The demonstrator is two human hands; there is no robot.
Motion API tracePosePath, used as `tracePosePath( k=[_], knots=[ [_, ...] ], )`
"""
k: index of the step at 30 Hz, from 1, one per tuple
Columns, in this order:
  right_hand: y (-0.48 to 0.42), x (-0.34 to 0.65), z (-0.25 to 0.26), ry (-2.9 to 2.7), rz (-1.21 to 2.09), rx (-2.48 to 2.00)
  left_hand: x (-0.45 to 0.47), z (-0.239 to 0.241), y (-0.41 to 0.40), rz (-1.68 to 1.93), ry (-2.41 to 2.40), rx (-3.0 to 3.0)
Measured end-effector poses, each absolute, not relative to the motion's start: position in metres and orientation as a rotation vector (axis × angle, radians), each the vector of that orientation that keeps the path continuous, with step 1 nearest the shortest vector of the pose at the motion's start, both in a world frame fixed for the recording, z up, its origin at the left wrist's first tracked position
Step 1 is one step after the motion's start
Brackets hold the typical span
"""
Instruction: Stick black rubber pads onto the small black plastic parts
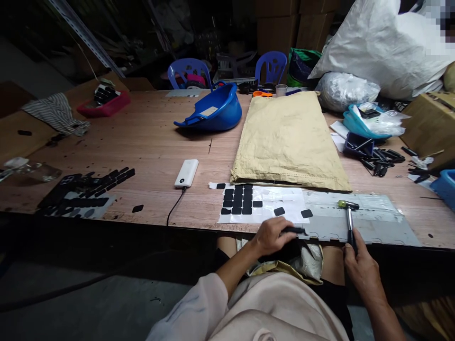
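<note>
My left hand [272,235] is at the table's near edge, fingers closed on a thin black piece [294,230] that points right toward a grey metal plate [377,220]. My right hand [360,263] grips the black handle of a small hammer [349,213], whose yellow-and-chrome head rests on the plate. Just beyond my left hand lies a white backing sheet [273,196] carrying a block of several black rounded pads [238,199], with two loose pads to its right. A crumpled bag [309,260] sits in my lap.
A tan sack [287,137] lies flat behind the sheet. A white power bank [186,172] with a cable sits left of it, a blue plastic basin [213,111] farther back. Black parts [88,189] lie at the left, more black pieces [380,158] and a cardboard box at the right.
</note>
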State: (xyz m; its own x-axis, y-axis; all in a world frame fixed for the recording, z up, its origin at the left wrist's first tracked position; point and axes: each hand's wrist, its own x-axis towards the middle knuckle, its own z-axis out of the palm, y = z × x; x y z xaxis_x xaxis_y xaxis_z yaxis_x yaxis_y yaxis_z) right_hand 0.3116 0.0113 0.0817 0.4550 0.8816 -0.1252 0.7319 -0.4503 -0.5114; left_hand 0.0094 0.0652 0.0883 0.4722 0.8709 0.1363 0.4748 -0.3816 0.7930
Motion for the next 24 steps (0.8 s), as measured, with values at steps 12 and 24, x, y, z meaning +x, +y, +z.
tracePosePath(
  k=[12, 24],
  knots=[
    [0.011, 0.308, 0.081, -1.34, 0.534, -2.326, 0.009, 0.051, 0.013, -0.035, 1.364, 1.788],
    [0.01, 0.308, 0.077, -1.342, 0.531, -2.288, -0.013, 0.123, 0.166, 0.553, 1.794, 1.867]
  ],
)
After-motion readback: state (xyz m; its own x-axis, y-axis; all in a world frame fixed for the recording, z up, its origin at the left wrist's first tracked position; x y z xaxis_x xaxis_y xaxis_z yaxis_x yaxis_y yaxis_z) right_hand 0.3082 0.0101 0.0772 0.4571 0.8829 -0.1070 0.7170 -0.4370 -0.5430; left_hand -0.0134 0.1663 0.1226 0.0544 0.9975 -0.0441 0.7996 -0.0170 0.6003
